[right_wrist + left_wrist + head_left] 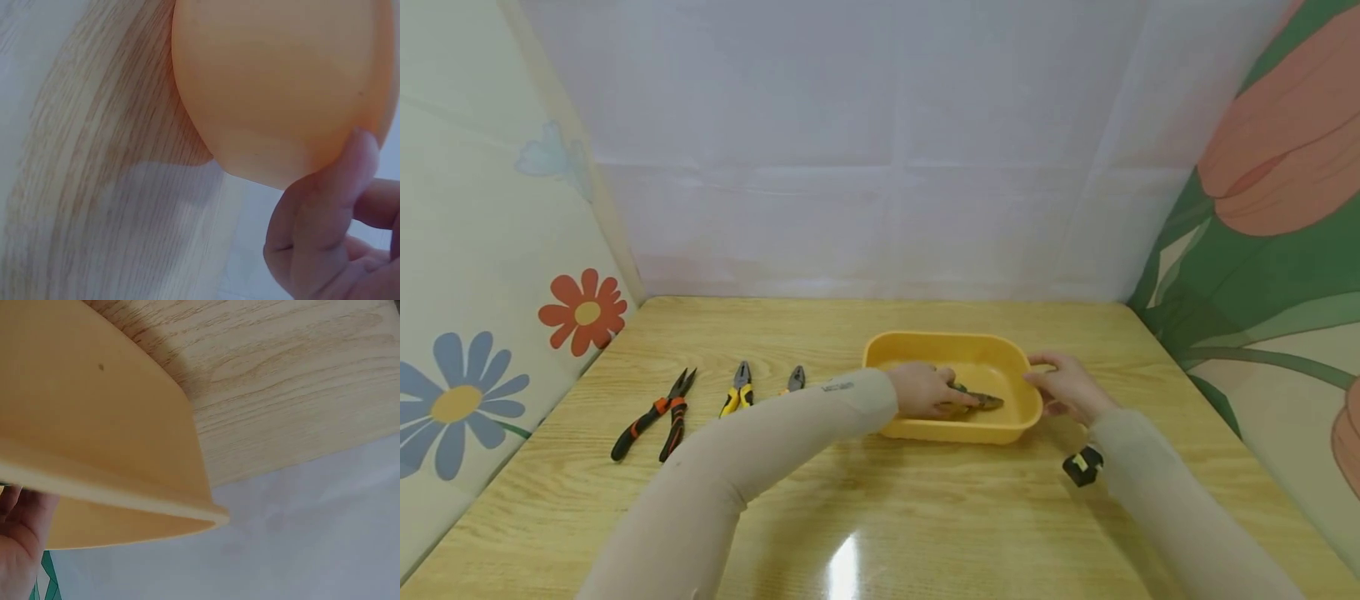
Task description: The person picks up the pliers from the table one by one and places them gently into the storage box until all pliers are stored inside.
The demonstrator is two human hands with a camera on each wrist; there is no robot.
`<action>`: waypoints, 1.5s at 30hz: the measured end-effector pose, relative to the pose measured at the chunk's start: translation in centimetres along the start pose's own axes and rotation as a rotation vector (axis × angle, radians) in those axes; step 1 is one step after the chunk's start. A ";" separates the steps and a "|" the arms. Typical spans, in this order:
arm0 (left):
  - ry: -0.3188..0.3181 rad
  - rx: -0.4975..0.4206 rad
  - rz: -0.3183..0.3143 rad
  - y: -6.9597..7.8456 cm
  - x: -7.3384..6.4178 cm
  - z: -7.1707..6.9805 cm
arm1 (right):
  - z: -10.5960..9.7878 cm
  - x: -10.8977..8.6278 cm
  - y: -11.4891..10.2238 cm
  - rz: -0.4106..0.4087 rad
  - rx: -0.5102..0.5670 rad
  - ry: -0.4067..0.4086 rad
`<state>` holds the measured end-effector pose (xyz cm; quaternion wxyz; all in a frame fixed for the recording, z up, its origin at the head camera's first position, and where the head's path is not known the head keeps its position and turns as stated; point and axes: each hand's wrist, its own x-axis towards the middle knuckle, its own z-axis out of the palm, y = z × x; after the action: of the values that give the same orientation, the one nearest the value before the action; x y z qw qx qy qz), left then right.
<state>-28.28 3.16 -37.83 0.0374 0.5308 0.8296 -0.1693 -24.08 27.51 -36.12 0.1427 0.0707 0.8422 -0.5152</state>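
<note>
A yellow plastic basin (1022,433) stands on the table, right of the middle. My left hand (925,390) reaches inside it and grips a pair of pliers (987,402) by the handles, mostly hidden by the fingers. The dark jaws point right, low over the basin floor; whether they touch it I cannot tell. In the left wrist view, part of the left hand (25,531) shows behind the basin's rim (112,490). My right hand (1067,386) holds the basin's right end. In the right wrist view, a digit of that hand (331,231) presses the outer wall (275,94) near the rim.
Left of the basin lie black-and-orange long-nose pliers (672,414), handles spread, then yellow-and-black pliers (739,392) and another pair (796,380) partly hidden by the left sleeve. A small black object (1082,467) shows beside the right wrist. A pale sheet (880,167) hangs behind the table.
</note>
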 end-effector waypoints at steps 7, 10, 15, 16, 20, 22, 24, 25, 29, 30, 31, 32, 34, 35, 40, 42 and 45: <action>-0.032 0.003 0.019 0.0 0.2 0.5 | 0.0 -0.1 0.1 0.006 0.004 0.002; -0.024 0.006 0.029 0.0 0.3 0.7 | 0.0 0.0 0.2 0.003 0.003 0.000; -0.019 -0.035 0.015 -0.1 0.3 1.1 | 0.0 0.0 0.1 0.005 0.001 0.002; -0.020 -0.059 0.004 -0.2 0.3 1.1 | 0.0 0.0 0.1 0.005 0.002 0.003; -0.005 -0.180 -0.059 -0.5 0.0 1.3 | 0.0 0.0 0.0 0.002 0.004 0.001; 0.016 -0.231 -0.094 -0.7 -0.2 1.4 | 0.0 0.0 0.0 0.004 0.004 0.004; 0.047 -0.263 -0.110 -0.9 -0.7 1.3 | 0.1 0.0 0.0 0.005 0.003 0.004; 0.062 -0.273 -0.112 -1.0 -1.0 1.2 | 0.1 0.0 0.0 0.005 0.003 0.005; 0.105 -0.345 -0.112 -1.1 -2.4 0.6 | 0.1 -0.1 0.1 0.004 0.000 0.009; 0.115 -0.364 -0.117 -1.1 -2.8 0.4 | 0.1 -0.1 0.1 0.001 -0.001 0.007; 0.124 -0.375 -0.122 -1.1 -3.2 0.3 | 0.2 -0.1 0.2 0.001 0.001 0.008; 0.133 -0.382 -0.131 -1.1 -3.5 0.3 | 0.2 -0.1 0.2 -0.002 0.000 0.008; 0.157 -0.391 -0.147 -1.0 -4.1 0.3 | 0.2 -0.1 0.2 -0.003 0.001 0.008; 0.171 -0.387 -0.157 -1.0 -4.4 0.3 | 0.2 -0.2 0.2 -0.004 0.001 0.009; 0.231 -0.382 -0.195 -1.0 -5.8 0.3 | 0.3 -0.3 0.2 -0.001 0.003 0.019; 0.255 -0.395 -0.208 -0.9 -6.3 0.2 | 0.3 -0.3 0.3 -0.003 0.006 0.021; 0.298 -0.410 -0.205 -0.9 -7.1 0.1 | 0.4 -0.2 0.3 -0.010 0.011 0.020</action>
<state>-25.99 -3.38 -36.00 0.0041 0.4445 0.8923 0.0792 -23.72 27.33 -36.44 0.1312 0.0726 0.8410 -0.5198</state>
